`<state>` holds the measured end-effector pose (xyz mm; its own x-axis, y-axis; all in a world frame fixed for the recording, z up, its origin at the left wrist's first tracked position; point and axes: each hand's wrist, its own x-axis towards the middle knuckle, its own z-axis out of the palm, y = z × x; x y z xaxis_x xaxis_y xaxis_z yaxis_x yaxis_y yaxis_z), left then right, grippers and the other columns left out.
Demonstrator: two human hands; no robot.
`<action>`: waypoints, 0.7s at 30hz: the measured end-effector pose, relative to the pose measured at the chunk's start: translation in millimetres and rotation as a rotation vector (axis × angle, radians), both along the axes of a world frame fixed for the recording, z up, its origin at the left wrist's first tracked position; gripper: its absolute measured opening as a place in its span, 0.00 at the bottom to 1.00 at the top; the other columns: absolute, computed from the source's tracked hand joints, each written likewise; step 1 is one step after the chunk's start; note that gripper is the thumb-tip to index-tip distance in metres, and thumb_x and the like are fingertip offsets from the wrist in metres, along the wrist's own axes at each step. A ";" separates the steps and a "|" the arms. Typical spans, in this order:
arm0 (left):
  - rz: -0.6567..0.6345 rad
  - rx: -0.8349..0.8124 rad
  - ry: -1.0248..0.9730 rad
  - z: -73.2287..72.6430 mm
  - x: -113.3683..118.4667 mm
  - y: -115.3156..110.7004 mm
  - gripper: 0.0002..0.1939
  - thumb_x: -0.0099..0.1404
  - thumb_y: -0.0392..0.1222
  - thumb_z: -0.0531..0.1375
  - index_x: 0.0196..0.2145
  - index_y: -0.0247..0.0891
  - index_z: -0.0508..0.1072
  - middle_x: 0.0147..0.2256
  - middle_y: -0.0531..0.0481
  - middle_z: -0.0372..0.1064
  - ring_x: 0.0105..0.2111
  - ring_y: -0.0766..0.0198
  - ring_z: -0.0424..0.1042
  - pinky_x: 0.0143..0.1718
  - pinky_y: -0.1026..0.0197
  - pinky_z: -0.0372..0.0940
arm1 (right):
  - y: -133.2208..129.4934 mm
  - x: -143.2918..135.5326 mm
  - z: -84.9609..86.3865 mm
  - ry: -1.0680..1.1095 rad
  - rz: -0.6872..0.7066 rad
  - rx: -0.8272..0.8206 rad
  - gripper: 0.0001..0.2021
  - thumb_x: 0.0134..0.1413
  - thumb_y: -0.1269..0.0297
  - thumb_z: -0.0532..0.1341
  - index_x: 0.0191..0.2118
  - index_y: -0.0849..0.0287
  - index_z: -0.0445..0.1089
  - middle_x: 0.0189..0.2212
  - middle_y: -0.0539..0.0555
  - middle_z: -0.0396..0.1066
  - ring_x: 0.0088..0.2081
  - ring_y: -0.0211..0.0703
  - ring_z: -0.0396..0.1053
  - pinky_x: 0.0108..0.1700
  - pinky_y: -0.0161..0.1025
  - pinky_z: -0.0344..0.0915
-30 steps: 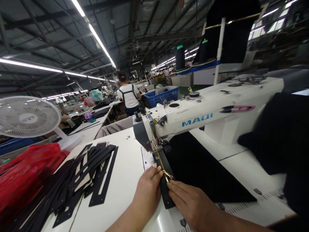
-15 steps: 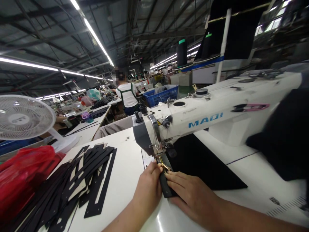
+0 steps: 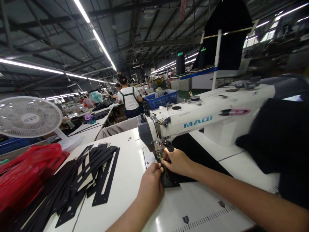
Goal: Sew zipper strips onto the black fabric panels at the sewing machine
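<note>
A black fabric piece [image 3: 193, 151] lies under the head of a white sewing machine [image 3: 205, 111], with a narrow black strip [image 3: 169, 182] at its left edge. Close in front of the presser foot, my left hand [image 3: 151, 182] has its thumb and fingers closed on that strip. My right hand [image 3: 180, 161] reaches in from the right, right beside the needle area. Its fingers pinch a small gold-coloured metal piece [image 3: 164, 159] that looks like a zipper pull. The fingers partly hide the piece and the stitching spot.
Left on the table lies a pile of black slotted strips [image 3: 96, 174], beside a red plastic bag [image 3: 31, 174] and a white fan [image 3: 31, 117]. Thread cones [image 3: 180, 64] stand behind the machine. A co-worker [image 3: 130, 98] sits ahead near a blue crate [image 3: 161, 99].
My right hand has moved forward from lying flat on the fabric to pinching the gold-coloured piece beside the needle. My left hand stays at the strip. The view has shifted slightly.
</note>
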<state>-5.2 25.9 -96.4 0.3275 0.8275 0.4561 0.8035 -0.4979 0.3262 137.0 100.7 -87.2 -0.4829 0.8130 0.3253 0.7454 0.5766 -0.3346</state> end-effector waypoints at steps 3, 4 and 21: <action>0.001 -0.039 0.044 0.9 -0.4 0.4 0.16 0.52 0.22 0.50 0.34 0.33 0.70 0.37 0.42 0.66 0.35 0.59 0.70 0.38 0.56 0.69 | -2.5 -2.5 -0.8 0.008 -0.076 -0.049 0.06 0.50 0.64 0.56 0.28 0.59 0.67 0.27 0.55 0.72 0.32 0.45 0.70 0.33 0.36 0.60; -0.001 -0.053 0.058 1.2 -0.4 0.5 0.16 0.52 0.22 0.50 0.34 0.33 0.70 0.37 0.42 0.66 0.35 0.59 0.70 0.38 0.56 0.69 | -2.2 -3.4 -1.0 0.010 -0.099 -0.065 0.06 0.51 0.64 0.56 0.28 0.59 0.67 0.28 0.55 0.72 0.32 0.46 0.70 0.33 0.37 0.60; 0.015 -0.027 0.135 -0.4 -2.0 0.2 0.16 0.49 0.22 0.51 0.33 0.33 0.71 0.37 0.43 0.66 0.37 0.58 0.68 0.39 0.57 0.69 | 23.1 -26.1 -4.5 0.006 -0.319 -0.138 0.13 0.53 0.66 0.52 0.30 0.63 0.73 0.30 0.61 0.74 0.36 0.49 0.72 0.36 0.38 0.63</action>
<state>-7.2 26.0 -96.8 0.3720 0.8440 0.3864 0.8482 -0.4782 0.2278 110.8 123.8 -91.7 -0.1961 0.9591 0.2041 0.8784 0.2643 -0.3982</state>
